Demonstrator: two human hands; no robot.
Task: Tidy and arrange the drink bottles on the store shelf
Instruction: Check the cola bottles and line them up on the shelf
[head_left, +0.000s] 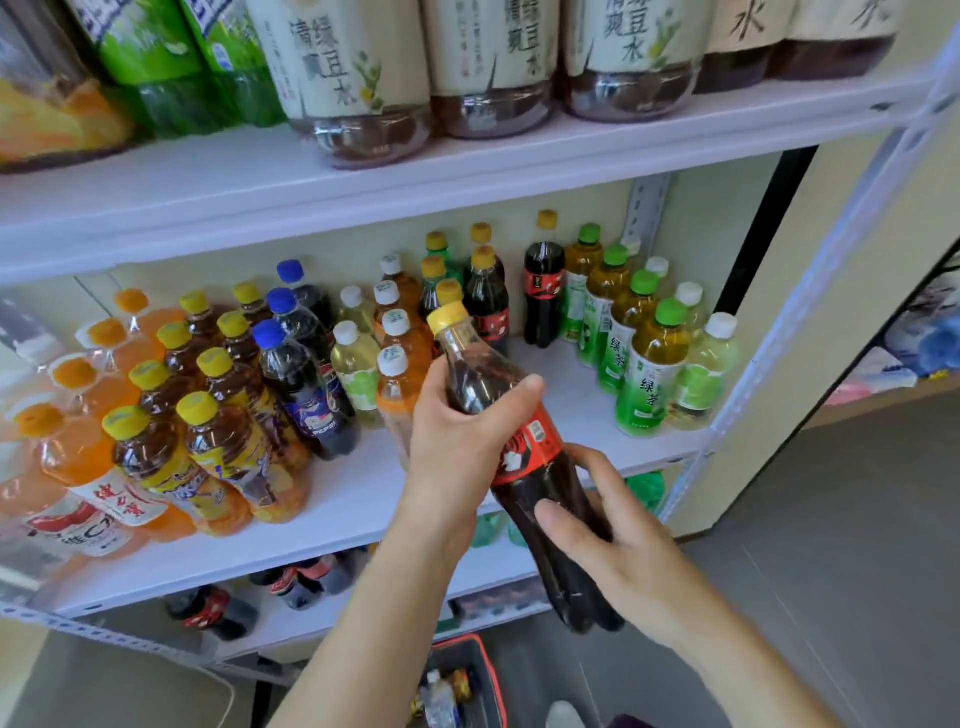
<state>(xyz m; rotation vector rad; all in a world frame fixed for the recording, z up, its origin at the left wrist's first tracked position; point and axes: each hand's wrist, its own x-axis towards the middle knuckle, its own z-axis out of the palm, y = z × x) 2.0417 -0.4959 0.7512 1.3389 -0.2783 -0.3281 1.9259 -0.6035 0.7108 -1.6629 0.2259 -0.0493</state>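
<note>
A dark cola bottle (524, 462) with a yellow cap and red label is tilted in front of the middle shelf (343, 499). My left hand (462, 426) grips its upper body just below the neck. My right hand (602, 530) holds its lower body from the right. Behind it, more yellow-capped cola bottles (491, 301) stand at the back of the shelf. A bare strip of shelf lies between them and the green tea bottles (649, 364).
On the middle shelf stand orange drinks (78, 447), yellow-capped tea bottles (223, 436), blue-capped Pepsi bottles (306, 384) and white-capped bottles (358, 364). Large bottles (363, 78) fill the top shelf. A red-rimmed basket (467, 680) sits on the floor below.
</note>
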